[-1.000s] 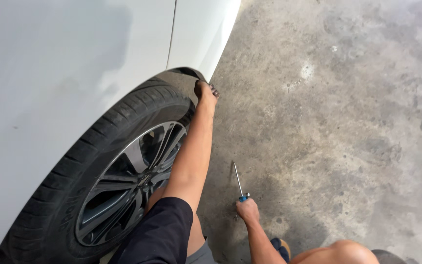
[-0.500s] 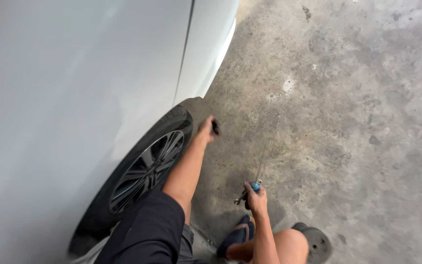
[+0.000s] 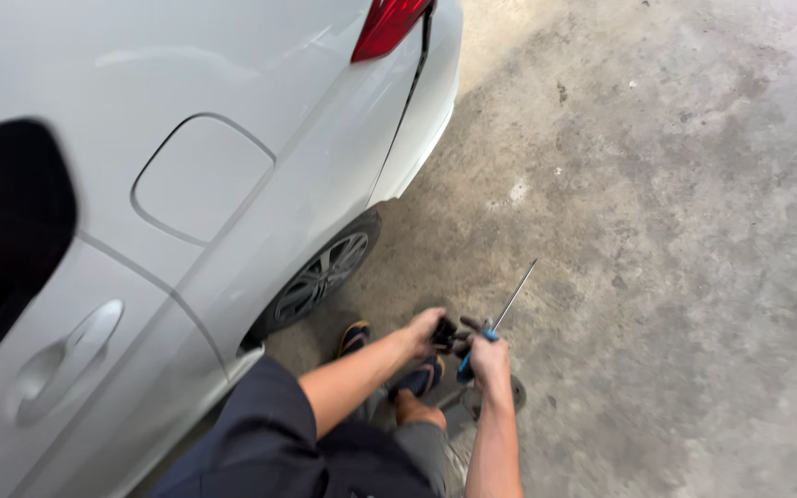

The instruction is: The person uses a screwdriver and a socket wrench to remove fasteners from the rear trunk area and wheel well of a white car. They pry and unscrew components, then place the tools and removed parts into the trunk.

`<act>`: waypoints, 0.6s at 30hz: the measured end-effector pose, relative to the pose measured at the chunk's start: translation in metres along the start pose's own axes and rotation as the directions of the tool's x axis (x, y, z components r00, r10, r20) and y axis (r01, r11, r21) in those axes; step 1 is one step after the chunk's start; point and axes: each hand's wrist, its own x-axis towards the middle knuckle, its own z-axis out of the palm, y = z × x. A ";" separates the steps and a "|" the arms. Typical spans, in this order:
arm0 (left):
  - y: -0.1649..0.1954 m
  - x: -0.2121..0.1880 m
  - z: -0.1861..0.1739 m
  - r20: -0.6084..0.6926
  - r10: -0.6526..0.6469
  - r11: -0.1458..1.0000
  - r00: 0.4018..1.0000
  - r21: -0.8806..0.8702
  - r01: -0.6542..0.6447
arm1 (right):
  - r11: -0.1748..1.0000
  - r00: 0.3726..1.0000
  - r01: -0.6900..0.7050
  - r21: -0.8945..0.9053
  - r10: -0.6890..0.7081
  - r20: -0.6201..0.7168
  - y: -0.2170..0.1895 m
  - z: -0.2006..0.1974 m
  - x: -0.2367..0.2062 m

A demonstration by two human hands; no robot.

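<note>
Your right hand (image 3: 490, 358) is clamped on a screwdriver (image 3: 500, 318), its shaft pointing away from you. Your left hand (image 3: 426, 329) fingers curl around a small dark part (image 3: 446, 334) beside the screwdriver.

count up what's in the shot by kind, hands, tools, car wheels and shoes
hands: 2, left hand and right hand
tools: 1, blue-handled screwdriver in the right hand
small dark parts: 1, dark piece at the left hand's fingers
car wheels: 1, rear wheel
shoes: 2, shoe and second shoe
total: 7
</note>
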 end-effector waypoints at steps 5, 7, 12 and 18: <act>0.035 -0.040 0.087 0.097 0.028 0.997 0.995 0.071 -0.035 | 0.996 0.996 0.080 -0.049 -0.082 -0.042 -0.071 -0.006 -0.009; 0.065 -0.048 0.123 0.112 0.058 0.998 0.992 0.014 -0.060 | 0.975 0.980 0.099 -0.197 -0.130 -0.151 -0.100 -0.006 -0.002; 0.152 -0.066 0.191 -0.119 0.124 0.992 0.985 0.020 -0.123 | 0.785 0.930 0.261 -0.562 -0.361 -0.071 -0.182 -0.007 0.041; 0.275 -0.073 0.242 0.062 0.108 0.988 0.992 -0.119 -0.100 | 0.572 0.902 0.318 -0.756 -0.428 0.055 -0.302 0.009 0.097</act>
